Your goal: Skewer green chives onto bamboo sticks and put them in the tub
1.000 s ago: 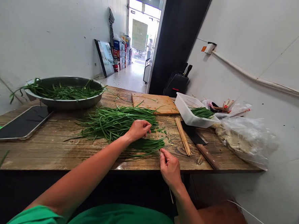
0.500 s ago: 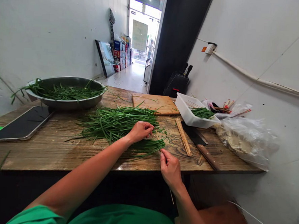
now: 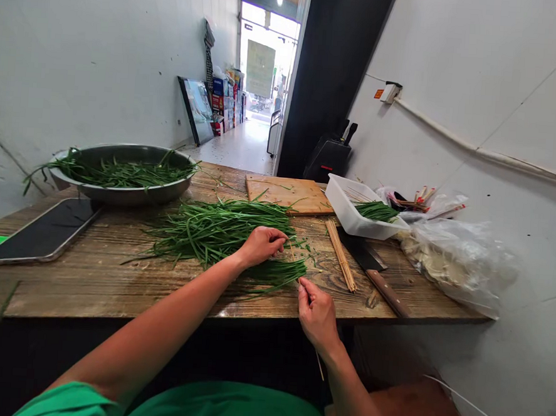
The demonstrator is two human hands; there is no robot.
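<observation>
the left hand (image 3: 261,244) rests curled on the chives (image 3: 220,228), fingertips pressed together pinching a few blades at the heap's right end. the chives lie mid-table, long axis left to right. the right hand (image 3: 317,314), near the table's near edge, pinches a thin skewer (image 3: 318,361) running near-to-far, tip at the chives.

Your wooden table (image 3: 113,279) is carrying chives (image 3: 220,229), a steel bowl (image 3: 119,189) and a phone (image 3: 41,231). A cutting board (image 3: 288,193), skewers (image 3: 341,252), a knife (image 3: 377,274), a white tub (image 3: 348,215) and a plastic bag (image 3: 458,260) are lying there too.
</observation>
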